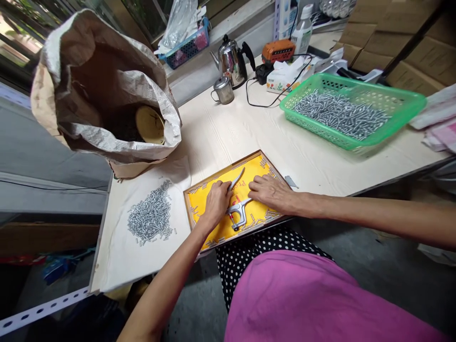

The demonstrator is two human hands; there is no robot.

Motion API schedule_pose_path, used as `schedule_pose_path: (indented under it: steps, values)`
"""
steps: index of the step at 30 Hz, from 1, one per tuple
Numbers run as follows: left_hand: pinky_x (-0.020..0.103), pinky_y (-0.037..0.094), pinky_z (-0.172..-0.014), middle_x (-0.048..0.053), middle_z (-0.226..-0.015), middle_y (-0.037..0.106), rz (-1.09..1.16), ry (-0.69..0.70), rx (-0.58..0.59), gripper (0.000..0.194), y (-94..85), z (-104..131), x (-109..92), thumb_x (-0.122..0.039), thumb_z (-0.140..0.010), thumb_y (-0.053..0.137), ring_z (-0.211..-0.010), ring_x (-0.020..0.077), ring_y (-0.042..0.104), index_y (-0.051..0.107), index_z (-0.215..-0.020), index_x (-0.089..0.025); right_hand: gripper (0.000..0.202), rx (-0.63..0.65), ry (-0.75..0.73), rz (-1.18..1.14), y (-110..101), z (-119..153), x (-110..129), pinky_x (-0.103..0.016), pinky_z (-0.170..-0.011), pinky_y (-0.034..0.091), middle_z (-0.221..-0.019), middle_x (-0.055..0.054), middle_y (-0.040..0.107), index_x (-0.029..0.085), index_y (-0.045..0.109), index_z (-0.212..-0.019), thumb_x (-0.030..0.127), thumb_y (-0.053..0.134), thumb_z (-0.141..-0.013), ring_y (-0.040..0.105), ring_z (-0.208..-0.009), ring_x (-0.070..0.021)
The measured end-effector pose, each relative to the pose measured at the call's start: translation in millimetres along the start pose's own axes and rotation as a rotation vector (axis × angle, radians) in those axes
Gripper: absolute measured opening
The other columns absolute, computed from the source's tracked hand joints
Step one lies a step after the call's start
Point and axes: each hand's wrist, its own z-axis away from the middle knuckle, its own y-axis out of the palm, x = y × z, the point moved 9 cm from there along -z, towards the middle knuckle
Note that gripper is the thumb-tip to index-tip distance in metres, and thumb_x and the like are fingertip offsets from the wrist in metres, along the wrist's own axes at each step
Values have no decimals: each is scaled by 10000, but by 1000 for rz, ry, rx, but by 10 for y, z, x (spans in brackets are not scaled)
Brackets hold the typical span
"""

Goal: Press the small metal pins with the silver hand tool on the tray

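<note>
A shallow brown-rimmed tray (187, 209) with a yellow bottom sits at the table's front edge. In it is a pair of silver snap-fastener pliers (242, 213) with a C-shaped jaw and a small red part. My left hand (217, 200) is closed at the pliers, one curved handle sticking out past its fingers and part of the tool hidden beneath. Over the tray's right side, my right hand (270, 191) has its fingers bent together beside the other handle's end; what they hold is hidden. Small metal pins (270, 216) lie along the tray's edges.
A pile of metal pins (150, 214) lies on white cloth at left. Behind it stands a large open sack (142, 159) with a yellow scoop (149, 124). A green basket (320, 133) of similar pins is at right; a kettle (230, 59) and metal cup (223, 90) stand behind.
</note>
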Motion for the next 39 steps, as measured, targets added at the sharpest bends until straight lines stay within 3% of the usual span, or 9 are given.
schedule_pose_path:
  steps: [4,8,13,20,23,26,30,34,39]
  values:
    - [324,471,-895,93,-1072,646,-2,-29,-64,228,-38,-15,4,-186,-971,528,-1028,228,607,671,-1149,-188,204,0,-29,-74,-12,53,188,-340,-726,362,-892,-80,642,175,629,-891,64,472,-960,483,-830,-209]
    - [329,455,-823,103,-1080,647,-19,-136,-152,188,-235,218,98,-312,-969,578,-1014,248,602,664,-1063,-174,204,3,40,-65,61,65,72,-339,-705,332,-905,-86,632,180,621,-897,76,459,-967,480,-833,-213]
    - [315,392,-681,79,-806,636,-31,-365,148,426,-70,649,348,-553,-824,726,-852,264,614,608,-644,-185,211,-41,64,-43,121,79,-27,-345,-700,316,-879,-80,611,199,606,-883,99,445,-975,478,-831,-221]
    - [306,469,-801,88,-1064,677,-227,-313,226,165,9,856,279,-309,-981,566,-1060,240,616,665,-997,-178,181,-150,32,-39,57,139,32,-333,-691,317,-821,-56,576,204,567,-824,75,497,-930,480,-776,-211]
    - [303,488,-752,113,-1174,642,-405,-372,249,239,-103,971,382,-133,-997,442,-1107,245,606,637,-1131,-168,187,-189,18,-35,42,145,48,-331,-697,329,-815,-51,573,203,571,-834,54,494,-918,499,-773,-211]
    - [297,468,-660,122,-1186,618,-523,-471,182,318,-389,1026,694,-96,-998,382,-1031,246,625,620,-1196,-168,193,-209,16,-37,53,153,60,-333,-687,338,-810,-48,567,202,570,-837,41,490,-908,509,-754,-212]
    - [313,439,-668,138,-1177,598,-615,-586,24,374,-811,930,1398,-133,-1023,316,-1049,268,598,647,-1197,-157,203,-229,27,-54,81,172,61,-341,-682,352,-810,-48,558,203,569,-839,28,482,-895,517,-741,-217]
    - [327,433,-728,137,-1203,592,-622,-456,98,380,-765,730,1904,-141,-1012,336,-1140,290,531,676,-1177,-172,230,-234,43,-94,114,189,49,-338,-703,371,-835,-47,564,205,582,-875,10,461,-893,537,-767,-215]
    - [318,429,-722,143,-1179,624,-623,-291,161,371,-614,578,2080,-140,-996,341,-1133,292,504,701,-1088,-154,218,-207,65,-86,155,201,47,-340,-707,366,-836,-49,560,203,579,-876,16,469,-895,527,-769,-216]
